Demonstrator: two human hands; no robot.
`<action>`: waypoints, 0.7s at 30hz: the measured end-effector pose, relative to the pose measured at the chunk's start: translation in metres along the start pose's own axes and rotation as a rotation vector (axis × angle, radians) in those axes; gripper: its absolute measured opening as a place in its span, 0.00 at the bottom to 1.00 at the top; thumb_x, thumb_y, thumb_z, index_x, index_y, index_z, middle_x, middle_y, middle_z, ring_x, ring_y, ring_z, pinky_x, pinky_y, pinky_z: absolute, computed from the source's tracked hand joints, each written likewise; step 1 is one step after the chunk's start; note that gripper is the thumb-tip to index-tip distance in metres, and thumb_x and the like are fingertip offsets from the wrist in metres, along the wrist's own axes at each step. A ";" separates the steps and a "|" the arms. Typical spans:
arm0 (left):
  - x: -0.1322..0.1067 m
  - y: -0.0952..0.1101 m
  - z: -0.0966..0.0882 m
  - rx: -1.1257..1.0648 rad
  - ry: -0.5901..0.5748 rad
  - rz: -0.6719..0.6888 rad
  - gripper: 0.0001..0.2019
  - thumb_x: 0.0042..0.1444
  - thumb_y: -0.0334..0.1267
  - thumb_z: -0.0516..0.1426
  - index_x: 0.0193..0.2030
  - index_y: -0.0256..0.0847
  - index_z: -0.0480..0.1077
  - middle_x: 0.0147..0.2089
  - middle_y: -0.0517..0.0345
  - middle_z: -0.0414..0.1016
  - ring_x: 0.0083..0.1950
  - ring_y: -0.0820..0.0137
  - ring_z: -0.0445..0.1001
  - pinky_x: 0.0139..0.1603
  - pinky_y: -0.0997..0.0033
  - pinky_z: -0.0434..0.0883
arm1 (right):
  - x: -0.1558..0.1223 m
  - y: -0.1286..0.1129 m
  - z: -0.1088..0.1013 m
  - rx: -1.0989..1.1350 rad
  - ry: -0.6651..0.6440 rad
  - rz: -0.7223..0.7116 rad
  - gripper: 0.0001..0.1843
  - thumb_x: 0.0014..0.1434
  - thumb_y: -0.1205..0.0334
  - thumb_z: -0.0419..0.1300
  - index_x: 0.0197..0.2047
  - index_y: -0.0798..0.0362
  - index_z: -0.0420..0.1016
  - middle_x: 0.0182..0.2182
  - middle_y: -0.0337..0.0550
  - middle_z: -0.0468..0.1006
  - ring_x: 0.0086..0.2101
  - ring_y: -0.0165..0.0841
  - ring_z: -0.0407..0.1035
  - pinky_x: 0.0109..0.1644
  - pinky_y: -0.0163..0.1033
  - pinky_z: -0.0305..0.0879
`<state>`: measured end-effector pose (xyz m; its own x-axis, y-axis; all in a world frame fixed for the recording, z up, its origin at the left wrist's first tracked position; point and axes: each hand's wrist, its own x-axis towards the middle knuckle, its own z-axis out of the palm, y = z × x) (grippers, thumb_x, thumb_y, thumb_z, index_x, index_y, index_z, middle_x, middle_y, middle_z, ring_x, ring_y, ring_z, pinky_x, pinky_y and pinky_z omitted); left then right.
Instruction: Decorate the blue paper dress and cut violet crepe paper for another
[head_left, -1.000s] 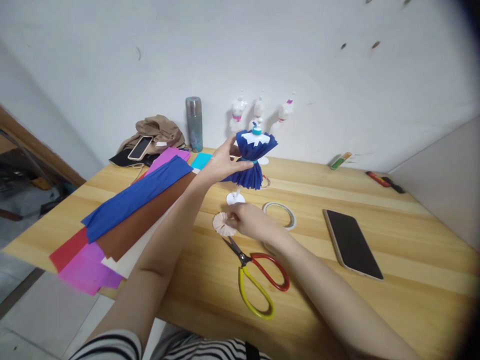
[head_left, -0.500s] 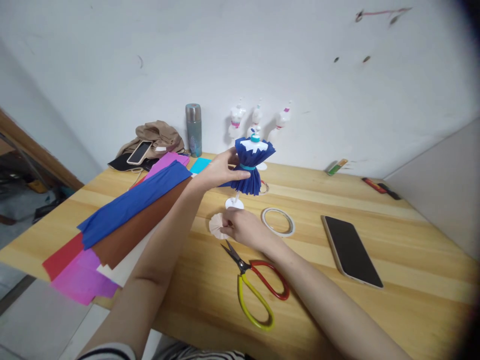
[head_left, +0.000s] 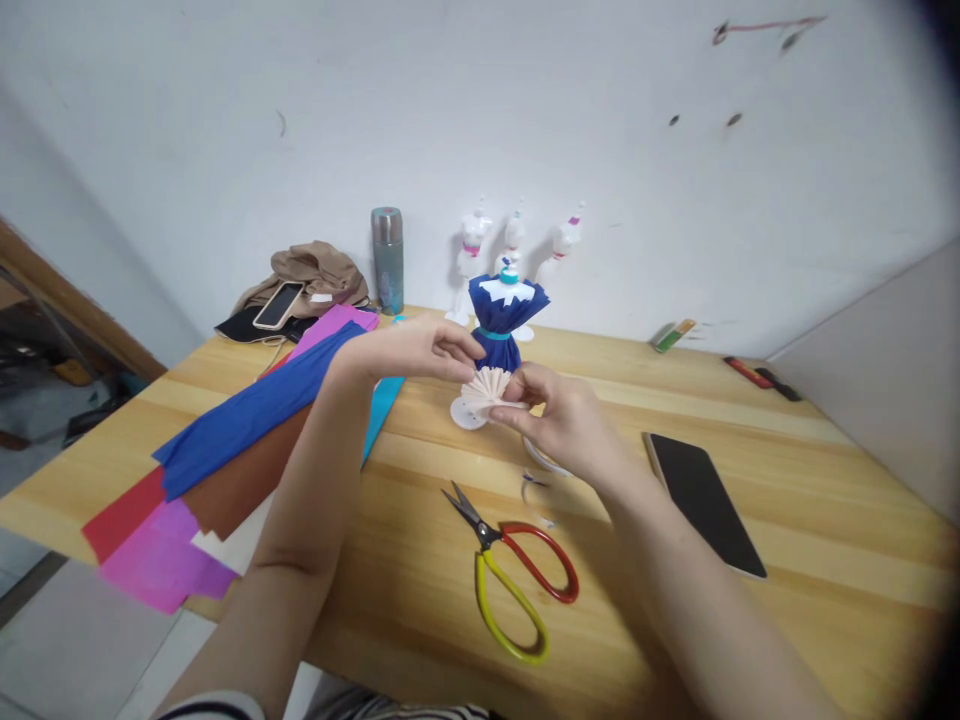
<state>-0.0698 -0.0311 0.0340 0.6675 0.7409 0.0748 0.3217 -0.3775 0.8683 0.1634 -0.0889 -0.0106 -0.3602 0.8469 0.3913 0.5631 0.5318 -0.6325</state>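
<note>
A small mannequin (head_left: 508,293) stands upright on a white round base, wearing a blue pleated paper dress (head_left: 501,318) with a teal band at its waist. In front of the skirt, my right hand (head_left: 551,405) pinches a cream pleated paper fan (head_left: 486,388) between thumb and fingers. My left hand (head_left: 427,348) hovers at the left of the dress, its fingers loosely extended and close to the fan; whether they touch it I cannot tell. Scissors (head_left: 487,535) with one red and one yellow handle lie on the table below the hands.
Coloured paper sheets (head_left: 255,410) lie at the left. A ring of tape (head_left: 546,458) is partly hidden under my right hand, and a dark-screened phone (head_left: 705,500) rests at the right. Behind stand a flask (head_left: 388,262) and several white mannequins (head_left: 566,238) by the wall.
My right hand has picked the cream paper fan up off the table and raised it before the skirt. My left hand has let go of the dress and moved slightly left.
</note>
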 end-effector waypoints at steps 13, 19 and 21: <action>0.012 0.008 0.014 -0.056 -0.003 0.147 0.07 0.49 0.38 0.63 0.29 0.36 0.73 0.28 0.62 0.74 0.31 0.75 0.70 0.34 0.76 0.65 | 0.004 0.007 -0.001 0.344 0.025 0.126 0.14 0.52 0.51 0.68 0.39 0.49 0.78 0.30 0.42 0.79 0.31 0.37 0.73 0.38 0.45 0.70; 0.016 0.005 0.014 -0.073 0.022 0.137 0.09 0.50 0.40 0.64 0.30 0.36 0.73 0.27 0.62 0.73 0.30 0.75 0.70 0.33 0.76 0.64 | 0.006 0.004 0.002 0.437 0.014 0.216 0.14 0.51 0.48 0.66 0.26 0.49 0.75 0.25 0.42 0.78 0.27 0.35 0.71 0.34 0.41 0.68; 0.015 0.005 0.014 -0.077 0.010 0.119 0.09 0.50 0.40 0.65 0.31 0.36 0.74 0.28 0.62 0.74 0.32 0.74 0.71 0.34 0.76 0.66 | 0.005 0.004 0.004 0.437 0.033 0.207 0.14 0.51 0.48 0.66 0.25 0.49 0.75 0.24 0.41 0.78 0.27 0.35 0.71 0.33 0.40 0.67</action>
<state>-0.0484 -0.0295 0.0322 0.6909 0.6991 0.1842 0.1877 -0.4196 0.8881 0.1603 -0.0824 -0.0134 -0.2453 0.9383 0.2439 0.2532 0.3049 -0.9181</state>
